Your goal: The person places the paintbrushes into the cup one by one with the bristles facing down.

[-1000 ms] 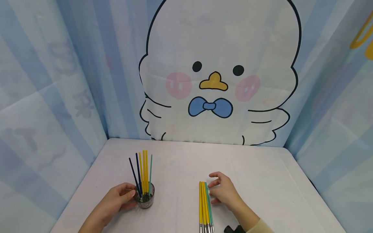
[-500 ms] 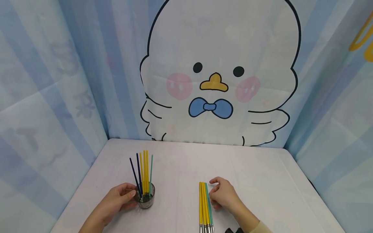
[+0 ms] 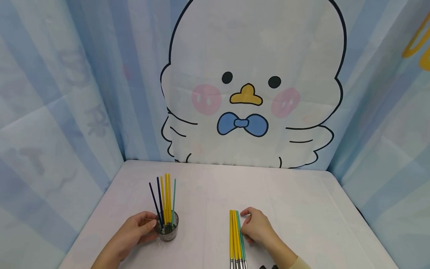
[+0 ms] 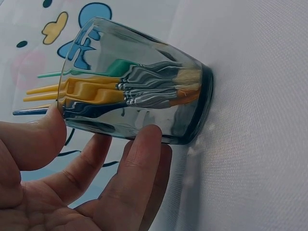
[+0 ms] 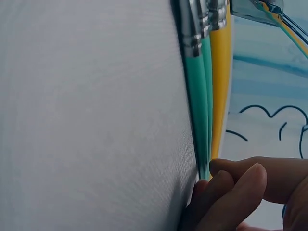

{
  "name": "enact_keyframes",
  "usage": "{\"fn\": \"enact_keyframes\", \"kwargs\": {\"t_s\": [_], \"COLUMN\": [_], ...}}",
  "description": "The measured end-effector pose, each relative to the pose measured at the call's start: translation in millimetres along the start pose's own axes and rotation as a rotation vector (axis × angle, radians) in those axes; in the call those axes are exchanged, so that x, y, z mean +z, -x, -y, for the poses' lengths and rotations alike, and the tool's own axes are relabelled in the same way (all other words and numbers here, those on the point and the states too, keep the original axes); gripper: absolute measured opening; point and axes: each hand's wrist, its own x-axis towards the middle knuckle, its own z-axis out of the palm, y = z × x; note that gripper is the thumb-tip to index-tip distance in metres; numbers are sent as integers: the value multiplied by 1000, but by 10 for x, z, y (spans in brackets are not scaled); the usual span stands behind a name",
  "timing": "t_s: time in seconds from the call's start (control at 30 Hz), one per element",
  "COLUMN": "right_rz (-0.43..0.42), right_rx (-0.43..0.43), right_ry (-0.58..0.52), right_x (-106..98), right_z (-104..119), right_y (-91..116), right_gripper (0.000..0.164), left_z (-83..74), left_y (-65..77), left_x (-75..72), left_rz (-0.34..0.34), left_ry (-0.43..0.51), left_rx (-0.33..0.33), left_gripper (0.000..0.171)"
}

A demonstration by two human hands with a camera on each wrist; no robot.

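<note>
A smoky glass (image 3: 169,234) stands upright at the left of the table, holding several paintbrushes (image 4: 96,89), bristles down, with yellow, dark blue and teal handles. My left hand (image 3: 136,231) touches its left side. In the left wrist view the thumb is at the rim and the other fingertips reach the glass wall. To the right, several yellow (image 3: 235,239) and teal paintbrushes (image 5: 198,101) lie side by side, ferrules toward me. Beside them my right hand (image 3: 260,226) bends its fingers, with fingertips (image 5: 219,166) right at the teal handles. Bristles of the lying brushes are out of view.
A pale cloth covers the table (image 3: 201,194). At the bottom edge, by the right forearm, a small black object (image 3: 268,267) barely shows. Striped blue curtains (image 3: 50,112) and a printed cartoon bird backdrop (image 3: 248,56) enclose the table.
My right hand has moved slightly toward me along the lying brushes, and its spread fingers have drawn in beside the teal handles. My left hand and the glass keep their place.
</note>
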Motion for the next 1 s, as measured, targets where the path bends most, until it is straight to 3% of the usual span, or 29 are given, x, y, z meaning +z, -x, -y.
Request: {"fn": "enact_keyframes", "kwargs": {"t_s": [0.37, 1.0], "right_rz": [-49, -24], "right_rx": [-15, -33], "right_ry": [69, 53], "right_x": [44, 53], "right_z": [13, -22], "right_y": [-4, 28], "right_gripper": [44, 45], "left_z": [-7, -3], "left_y": [1, -8], "left_x": [-3, 6], "left_rz": [9, -3], "left_ry": [-2, -12], "left_rx": [3, -2], "left_gripper": [32, 32]}}
